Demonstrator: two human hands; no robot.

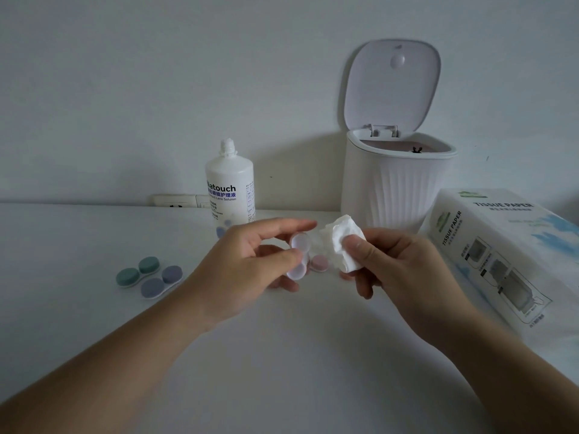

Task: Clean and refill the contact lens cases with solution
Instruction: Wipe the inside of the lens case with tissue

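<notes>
Left hand (250, 264) pinching open white lens case (299, 256) above table (282, 355), both wells uncapped. Right hand (398, 264) gripping crumpled tissue (343, 242) just beside case. Pink cap (319, 262) on table between hands. 2 capped cases, green (138, 272) and purple (161, 281), lying left; solution bottle (229, 186) upright behind.

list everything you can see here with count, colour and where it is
lens case: 1, white, open, held in the left hand above the table
pink cap: 1, on the table behind the held case
tissue: 1, white, crumpled, pinched in the right hand
closed lens cases: 2, green and purple, table left
solution bottle: 1, white, upright by the wall
bin: 1, white, lid up, back right
tissue pack: 1, white and blue, right edge
wall socket: 1, white, behind the bottle
table: 1, white
left hand: grip on the case
right hand: grip on the tissue
</notes>
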